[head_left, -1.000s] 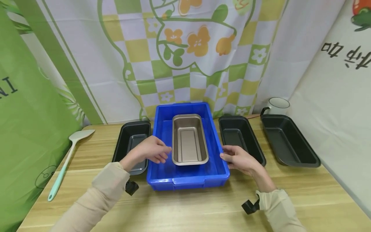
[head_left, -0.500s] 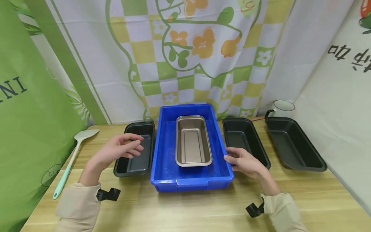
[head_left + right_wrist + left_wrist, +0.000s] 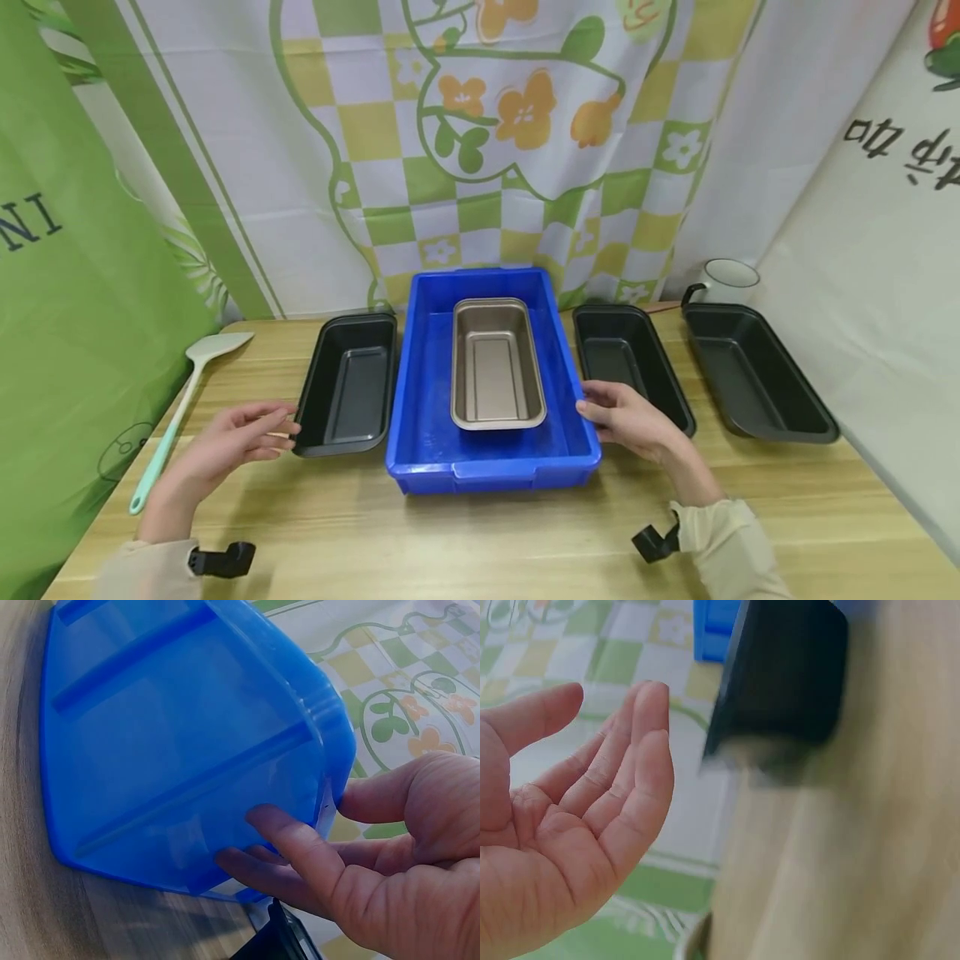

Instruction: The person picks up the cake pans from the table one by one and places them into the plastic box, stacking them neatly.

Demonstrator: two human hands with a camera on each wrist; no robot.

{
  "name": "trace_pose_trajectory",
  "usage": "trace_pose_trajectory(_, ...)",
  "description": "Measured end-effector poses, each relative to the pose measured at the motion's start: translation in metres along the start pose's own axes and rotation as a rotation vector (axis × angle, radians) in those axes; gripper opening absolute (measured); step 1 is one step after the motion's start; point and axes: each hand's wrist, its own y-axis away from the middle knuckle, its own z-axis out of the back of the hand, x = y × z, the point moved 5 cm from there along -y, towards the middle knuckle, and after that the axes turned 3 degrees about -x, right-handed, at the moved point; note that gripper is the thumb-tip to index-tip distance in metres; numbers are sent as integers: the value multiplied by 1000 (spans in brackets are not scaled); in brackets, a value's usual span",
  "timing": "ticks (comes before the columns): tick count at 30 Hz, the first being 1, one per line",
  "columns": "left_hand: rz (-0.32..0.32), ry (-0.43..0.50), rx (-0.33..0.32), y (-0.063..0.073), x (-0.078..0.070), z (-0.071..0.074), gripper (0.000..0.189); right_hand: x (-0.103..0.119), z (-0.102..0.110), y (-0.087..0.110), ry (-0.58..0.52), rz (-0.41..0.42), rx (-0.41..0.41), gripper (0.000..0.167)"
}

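Observation:
A blue plastic bin (image 3: pixel 423 417) stands mid-table with a gold loaf pan (image 3: pixel 492 367) inside it. My right hand (image 3: pixel 630 421) holds the bin's right side wall; in the right wrist view, the thumb is at the rim and the fingers (image 3: pixel 300 847) lie against the outside. On the other side, my left hand (image 3: pixel 232 442) is held with loosely bent fingers and nothing in it. Its fingertips are right at the left edge of a black loaf pan (image 3: pixel 358 392), overlapping it in the head view. The left wrist view shows that pan (image 3: pixel 780 682) beyond the fingers.
Two more dark loaf pans stand right of the bin: a near one (image 3: pixel 626 354) and a farther one (image 3: pixel 757 375). A white mug (image 3: pixel 726 282) is behind the farther pan. A spatula (image 3: pixel 174 417) with a mint handle lies at the left edge. Patterned curtains (image 3: pixel 495 225) border the table.
My left hand has moved from over the blue bin, across the left black pan, to that pan's left side. The right hand has stayed on the bin's right wall.

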Motion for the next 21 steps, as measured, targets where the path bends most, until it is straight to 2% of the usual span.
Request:
trace_pose_trajectory(6, 29, 125, -48, 13, 27, 18, 21, 0, 0, 1, -2, 2, -1, 50)
trace_pose_trajectory(9, 39, 153, -73, 16, 36, 22, 24, 0, 0, 0, -6, 6, 7, 49)
trace_pose_trajectory(13, 72, 145, -81, 16, 48, 21, 29, 0, 0, 0, -6, 10, 13, 49)
trace_pose_trajectory(15, 83, 135, -72, 15, 53, 18, 32, 0, 1, 0, -6, 7, 11, 50)
trace_pose_trajectory(21, 81, 148, 28, 9, 59, 7, 43, -2, 0, 0, -21, 6, 24, 51)
